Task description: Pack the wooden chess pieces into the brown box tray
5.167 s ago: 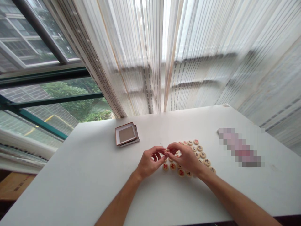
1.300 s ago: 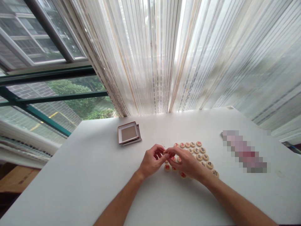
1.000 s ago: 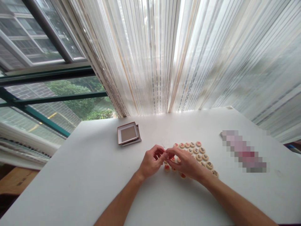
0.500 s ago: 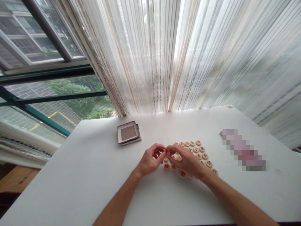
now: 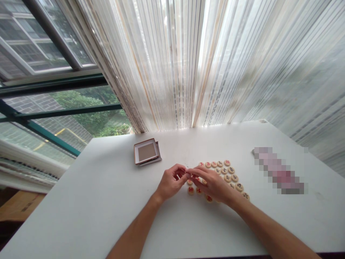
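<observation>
Round wooden pieces with red or black characters lie in uneven rows on a white table [image 5: 107,201]. My left hand [image 5: 174,181] is at the left edge of these rows, its fingers curled and its thumb and fingertips pressed together. Touching it at the fingertips, my right hand [image 5: 210,182] reaches over the rows and covers several pieces. What sits between the fingertips is too hidden to name. Below the hands, a red-marked piece [image 5: 191,190] shows, and a black-marked piece [image 5: 239,187] lies right of my right hand.
An open shallow box [image 5: 147,152] rests at the back left of the table. On the right lies a blurred pinkish object [image 5: 279,171]. A striped curtain [image 5: 172,64] hangs behind the table's back edge. At the lower left, a cardboard box [image 5: 21,205] stands beside the table.
The fingers of my right hand have flattened and come closer together at my left fingertips. A red-marked piece that showed between the hands is now hidden.
</observation>
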`<control>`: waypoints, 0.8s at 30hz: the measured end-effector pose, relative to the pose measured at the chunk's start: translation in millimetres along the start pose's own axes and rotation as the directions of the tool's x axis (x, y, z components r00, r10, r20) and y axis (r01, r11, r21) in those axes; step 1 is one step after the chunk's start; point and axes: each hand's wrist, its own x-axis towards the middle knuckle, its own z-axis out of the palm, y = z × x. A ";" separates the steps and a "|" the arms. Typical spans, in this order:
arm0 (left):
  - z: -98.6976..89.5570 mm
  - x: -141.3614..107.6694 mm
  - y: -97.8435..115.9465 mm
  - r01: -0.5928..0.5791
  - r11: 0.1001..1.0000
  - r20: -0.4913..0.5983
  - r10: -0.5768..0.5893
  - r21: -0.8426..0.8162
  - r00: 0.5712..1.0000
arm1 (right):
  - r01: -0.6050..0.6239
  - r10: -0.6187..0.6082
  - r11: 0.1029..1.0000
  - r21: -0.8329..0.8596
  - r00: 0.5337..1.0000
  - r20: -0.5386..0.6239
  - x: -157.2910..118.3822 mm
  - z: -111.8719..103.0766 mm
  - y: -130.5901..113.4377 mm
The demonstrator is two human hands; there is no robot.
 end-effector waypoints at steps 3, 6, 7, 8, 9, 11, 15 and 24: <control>0.6 -0.3 0.5 0.003 1.000 0.005 -0.003 0.009 1.000 | -0.014 0.014 1.000 -0.014 1.000 -0.018 0.2 0.5 0.0; 0.9 -0.2 -0.2 0.002 1.000 0.001 -0.002 0.020 1.000 | -0.049 0.049 0.998 -0.027 0.999 -0.023 1.1 -0.5 -0.8; 0.8 -0.1 -0.5 0.000 1.000 -0.003 0.001 0.023 1.000 | -0.058 0.057 0.998 -0.032 0.998 -0.022 1.3 -1.0 -1.1; 0.6 0.0 -0.8 -0.003 1.000 -0.006 0.003 0.025 1.000 | -0.062 0.062 0.997 -0.036 0.998 -0.021 1.6 -1.6 -1.3; 0.3 0.0 -1.1 -0.007 1.000 -0.008 0.007 0.026 1.000 | -0.063 0.063 0.997 -0.037 0.998 -0.018 1.8 -2.1 -1.5; -0.1 0.1 -1.5 -0.011 1.000 -0.003 0.011 0.019 1.000 | -0.059 0.058 0.998 -0.039 0.998 -0.018 2.1 -3.0 -1.7; -0.1 0.0 -1.8 -0.008 1.000 0.026 0.008 -0.025 1.000 | -0.050 0.047 0.997 -0.063 0.998 -0.045 2.2 -3.6 -1.1; -0.4 -0.2 -1.6 -0.038 0.999 0.028 0.038 0.008 0.999 | -0.036 0.033 0.997 -0.065 0.999 -0.041 1.5 -3.2 2.3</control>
